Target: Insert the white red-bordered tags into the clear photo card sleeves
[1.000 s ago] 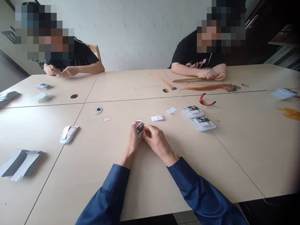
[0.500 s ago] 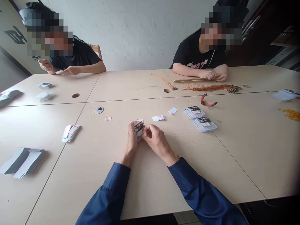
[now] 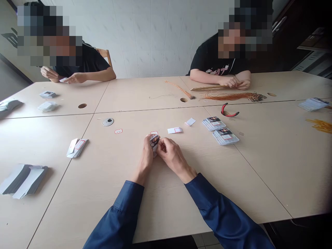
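Observation:
Both my hands meet over the middle of the beige table [image 3: 160, 207]. My left hand [image 3: 146, 155] is closed on a small printed packet [image 3: 154, 141], held upright. My right hand [image 3: 171, 155] pinches the same packet from its right side. Just beyond my fingers lies a small red-bordered sticker [image 3: 154, 132]. A white label strip [image 3: 174, 130] and a loose white slip [image 3: 190, 121] lie a little further right. Two stacks of printed packets [image 3: 220, 130] sit to the right of those.
Grey sleeve piles [image 3: 22, 180] and a smaller stack [image 3: 77, 147] lie at left. Red-handled pliers [image 3: 228, 111] and orange cords [image 3: 233, 97] lie far right. Two other people sit across the table, their hands busy with small items. A round metal disc [image 3: 107, 122] lies left of centre.
My hands stay in the same place. The packet between my fingers tilted flatter half a second ago and now stands upright again. The person at far left moved a hand.

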`<state>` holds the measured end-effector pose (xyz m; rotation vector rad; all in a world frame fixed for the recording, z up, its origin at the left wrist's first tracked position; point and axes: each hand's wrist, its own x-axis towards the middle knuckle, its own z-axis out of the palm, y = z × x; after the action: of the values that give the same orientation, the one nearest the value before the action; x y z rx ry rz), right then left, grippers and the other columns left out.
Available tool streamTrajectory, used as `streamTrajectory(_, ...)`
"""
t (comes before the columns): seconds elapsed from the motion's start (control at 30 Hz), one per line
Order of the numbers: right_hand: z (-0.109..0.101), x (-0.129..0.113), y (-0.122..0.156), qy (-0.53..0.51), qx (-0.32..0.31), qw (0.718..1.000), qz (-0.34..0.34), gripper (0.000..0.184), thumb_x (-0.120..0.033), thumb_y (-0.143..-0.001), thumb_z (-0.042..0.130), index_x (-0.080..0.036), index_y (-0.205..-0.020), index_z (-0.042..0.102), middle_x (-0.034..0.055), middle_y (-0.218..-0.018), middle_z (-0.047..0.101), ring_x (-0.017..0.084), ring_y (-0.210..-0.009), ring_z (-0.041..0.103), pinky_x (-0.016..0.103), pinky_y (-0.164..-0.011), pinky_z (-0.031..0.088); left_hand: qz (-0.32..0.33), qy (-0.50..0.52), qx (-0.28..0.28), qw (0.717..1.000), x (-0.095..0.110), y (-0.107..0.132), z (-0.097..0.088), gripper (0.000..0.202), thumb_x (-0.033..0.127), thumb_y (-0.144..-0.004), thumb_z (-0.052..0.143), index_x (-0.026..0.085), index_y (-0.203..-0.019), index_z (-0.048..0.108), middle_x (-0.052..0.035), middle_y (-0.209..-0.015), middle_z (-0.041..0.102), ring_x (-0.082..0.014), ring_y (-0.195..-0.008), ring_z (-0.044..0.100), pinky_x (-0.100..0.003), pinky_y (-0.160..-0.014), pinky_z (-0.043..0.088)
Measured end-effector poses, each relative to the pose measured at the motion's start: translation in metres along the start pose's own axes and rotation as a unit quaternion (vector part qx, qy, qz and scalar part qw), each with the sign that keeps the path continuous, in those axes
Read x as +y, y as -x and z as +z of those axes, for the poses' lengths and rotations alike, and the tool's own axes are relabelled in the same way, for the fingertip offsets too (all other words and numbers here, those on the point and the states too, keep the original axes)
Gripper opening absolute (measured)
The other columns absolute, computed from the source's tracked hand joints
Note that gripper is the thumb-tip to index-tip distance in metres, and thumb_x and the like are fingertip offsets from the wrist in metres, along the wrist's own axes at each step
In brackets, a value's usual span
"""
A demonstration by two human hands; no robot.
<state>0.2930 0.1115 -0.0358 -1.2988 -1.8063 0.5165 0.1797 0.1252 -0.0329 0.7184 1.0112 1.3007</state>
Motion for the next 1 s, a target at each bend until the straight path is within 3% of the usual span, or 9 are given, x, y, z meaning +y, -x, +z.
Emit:
streamTrajectory(0.17,-0.0010,0.0003,0.0012,-0.027,0.017,0.999,0.023,0.004,-0.019,-0.087,0.057,-0.021,-0.084,0.055,0.0049,-0.083,0.067,0.019,-0.077,0.062,0.030,-0.069,0.050,-0.031,0.008,0.011,0.999,0.0010,-0.0017,-0.0007,0.040,0.052,-0.089,0.044,0.019,-0.092,0.066,-0.0039,-0.088,0.064,-0.0160,-0.079,0.060,-0.022,-0.061,0.045)
streamTrajectory(0.5,-0.0027,-0.0014,-0.0012,0.002,-0.019,1.000,0.011,0.019,-0.019,-0.091,0.051,-0.023,-0.073,0.045,0.0027,-0.074,0.061,0.018,-0.071,0.057,0.028,-0.064,0.043,0.020,-0.024,-0.006,1.000,-0.0019,0.0025,0.0001,0.029,0.047,-0.090,0.052,0.020,-0.087,0.064,-0.0015,-0.082,0.059,-0.0138,-0.076,0.054,-0.021,-0.064,0.045)
streamTrajectory(0.67,-0.0002,0.0001,0.0008,-0.009,-0.006,1.000,0.005,0.014,-0.015,-0.086,0.053,-0.023,-0.076,0.047,0.0032,-0.078,0.063,0.018,-0.073,0.058,0.028,-0.066,0.045,-0.015,-0.009,0.005,1.000,-0.0007,-0.0009,-0.0004,0.035,0.048,-0.090,0.045,0.020,-0.091,0.065,-0.0022,-0.084,0.062,-0.0153,-0.078,0.058,-0.020,-0.058,0.042)
streamTrajectory(0.83,-0.0009,0.0001,0.0013,-0.045,0.002,0.999,0.027,0.004,-0.021,-0.089,0.056,-0.021,-0.085,0.056,0.0045,-0.083,0.066,0.018,-0.075,0.061,0.029,-0.068,0.048,-0.030,0.009,0.029,0.999,0.0003,-0.0043,-0.0017,0.041,0.051,-0.088,0.044,0.018,-0.094,0.067,-0.0049,-0.089,0.064,-0.0161,-0.078,0.060,-0.021,-0.059,0.043)
streamTrajectory(1.0,-0.0020,-0.0015,-0.0004,-0.023,0.006,1.000,0.016,0.013,-0.020,-0.090,0.054,-0.021,-0.077,0.054,0.0034,-0.077,0.065,0.018,-0.071,0.059,0.029,-0.066,0.046,-0.022,-0.011,0.001,1.000,-0.0021,-0.0010,-0.0009,0.035,0.050,-0.088,0.048,0.021,-0.095,0.067,-0.0031,-0.089,0.063,-0.0154,-0.079,0.058,-0.021,-0.062,0.044)
